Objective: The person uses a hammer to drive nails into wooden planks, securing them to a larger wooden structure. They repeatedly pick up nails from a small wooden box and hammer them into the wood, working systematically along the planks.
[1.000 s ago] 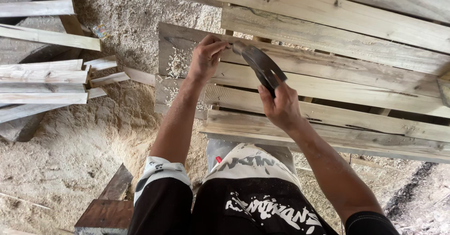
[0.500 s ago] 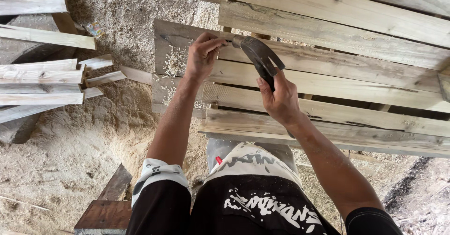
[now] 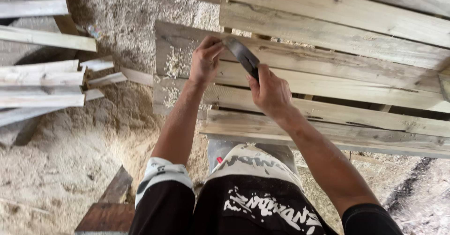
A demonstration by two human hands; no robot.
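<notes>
Your right hand (image 3: 272, 92) gripped hammer (image 3: 243, 57) by handle — head-heavy, rigid, best held low on handle. Left hand (image 3: 204, 64) pinched closed beside hammer head, on pallet board (image 3: 328, 61) — contents unclear. Board looked stiff, splintery.

My right hand (image 3: 271, 90) hides the hammer (image 3: 242, 55) handle; my left hand (image 3: 205, 61) covers whatever it pinches; pallet (image 3: 328, 75) runs off-frame.
</notes>
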